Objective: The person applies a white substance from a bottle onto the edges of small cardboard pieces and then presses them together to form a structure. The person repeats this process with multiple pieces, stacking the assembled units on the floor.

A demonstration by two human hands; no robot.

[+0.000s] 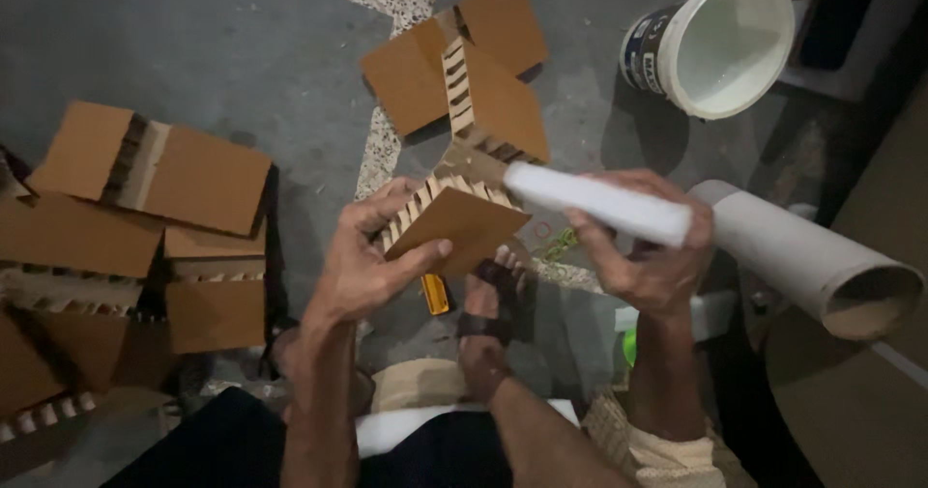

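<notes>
My left hand [362,261] grips a brown cardboard piece [454,222] with a toothed, corrugated edge, thumb on top. My right hand [648,251] is closed around a white cylinder [599,203], a rolled sheet or foam stick, whose left end rests against the held cardboard's upper edge. Both hands hover over the grey floor, above my sandalled foot [488,304].
More folded cardboard pieces [483,72] lie on the floor ahead, and a stack of them [155,217] sits at the left. A white bucket [725,43] lies on its side at the upper right. A large cardboard tube [822,261] lies right. A yellow cutter [435,295] rests near my foot.
</notes>
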